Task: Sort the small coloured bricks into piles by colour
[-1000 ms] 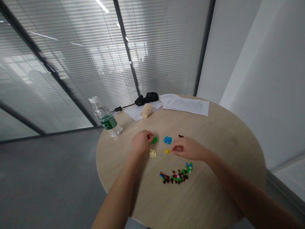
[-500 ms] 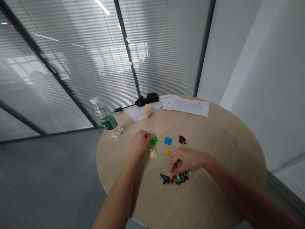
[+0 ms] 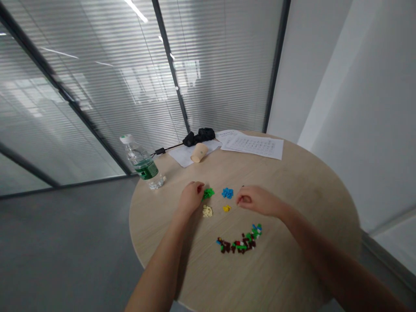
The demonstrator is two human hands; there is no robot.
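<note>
My left hand [image 3: 192, 196] rests at the left edge of a small pile of green pieces [image 3: 208, 193], its fingers curled together; anything inside them is hidden. My right hand [image 3: 257, 200] is pinched closed, right of the blue pile [image 3: 227, 193] and over the spot of the dark brown pile, which it now covers. What its fingertips hold is too small to make out. Cream pieces [image 3: 207, 211] and a few yellow pieces [image 3: 226, 208] lie between the hands. Closer to me, a curved spread of mixed brown, green, red, white and blue pieces [image 3: 240, 245] lies on the table.
The round wooden table [image 3: 299, 182] holds a plastic bottle [image 3: 146, 168] with a green label at the left. Toward the back are a paper cup [image 3: 199, 153] on its side, a black bundle with a cord [image 3: 201, 136] and printed sheets [image 3: 253, 145]. Blinds and a wall stand behind.
My right hand has moved away from the mixed pieces, up to the brown pile, uncovering green and blue pieces at the spread's right end. My left hand has stayed by the green pile.
</note>
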